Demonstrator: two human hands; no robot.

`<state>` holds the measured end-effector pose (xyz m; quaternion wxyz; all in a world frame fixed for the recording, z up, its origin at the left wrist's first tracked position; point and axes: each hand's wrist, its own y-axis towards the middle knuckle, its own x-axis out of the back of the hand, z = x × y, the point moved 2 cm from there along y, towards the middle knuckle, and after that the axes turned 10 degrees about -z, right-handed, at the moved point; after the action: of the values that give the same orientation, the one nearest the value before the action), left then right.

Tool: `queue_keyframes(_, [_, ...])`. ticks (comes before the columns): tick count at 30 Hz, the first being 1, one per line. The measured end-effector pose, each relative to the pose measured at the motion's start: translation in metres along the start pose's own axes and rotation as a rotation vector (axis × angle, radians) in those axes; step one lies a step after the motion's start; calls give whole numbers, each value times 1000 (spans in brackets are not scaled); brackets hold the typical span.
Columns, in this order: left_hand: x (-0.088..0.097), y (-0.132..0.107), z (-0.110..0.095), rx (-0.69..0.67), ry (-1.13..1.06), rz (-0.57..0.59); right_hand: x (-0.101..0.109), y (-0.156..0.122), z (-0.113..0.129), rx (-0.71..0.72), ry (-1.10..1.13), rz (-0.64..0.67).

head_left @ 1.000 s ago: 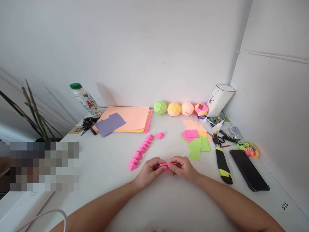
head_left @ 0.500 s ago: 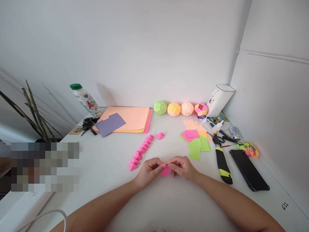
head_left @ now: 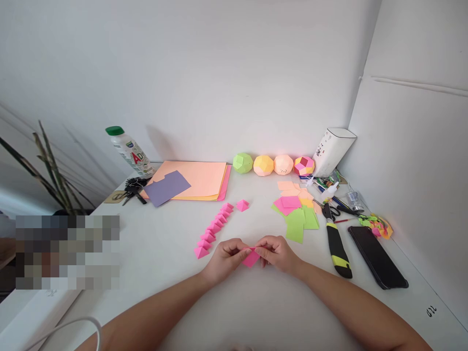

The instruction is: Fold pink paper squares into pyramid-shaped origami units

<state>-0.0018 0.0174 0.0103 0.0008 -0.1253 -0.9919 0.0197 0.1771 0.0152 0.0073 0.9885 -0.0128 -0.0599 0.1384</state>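
Note:
Between my two hands is a small piece of pink paper (head_left: 250, 258), pinched along its upper edge. My left hand (head_left: 229, 258) grips its left side between thumb and fingers. The right side is pinched the same way by my right hand (head_left: 278, 254). Part of the paper is hidden behind my fingers. A slanting row of several folded pink paper pieces (head_left: 214, 226), pointed like little pyramids, lies just left of my left hand. One more folded pink piece (head_left: 242, 205) sits apart from the row, beyond my hands.
Loose green paper pieces (head_left: 295, 225) lie ahead of my right hand, near a black and yellow cutter (head_left: 338, 248), scissors (head_left: 329, 210) and a phone (head_left: 378, 257). Faceted paper balls (head_left: 263, 165) line the wall. Coloured sheets (head_left: 197, 178) and a bottle (head_left: 129, 152) stand back left.

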Motion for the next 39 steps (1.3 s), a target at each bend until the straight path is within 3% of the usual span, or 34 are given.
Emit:
queue_keyframes(9, [1, 0, -1, -18, -15, 2, 0, 0, 1, 9, -1, 6])
queue_keyframes(20, [3, -2, -2, 85, -38, 23, -1, 0, 2, -8, 8, 5])
queue_keyframes(25, [-2, -3, -5, 36, 28, 36, -3, -1, 1, -18, -20, 25])
queue_keyframes(39, [-4, -4, -4, 69, 61, -38, -4, -1, 0, 9, -70, 19])
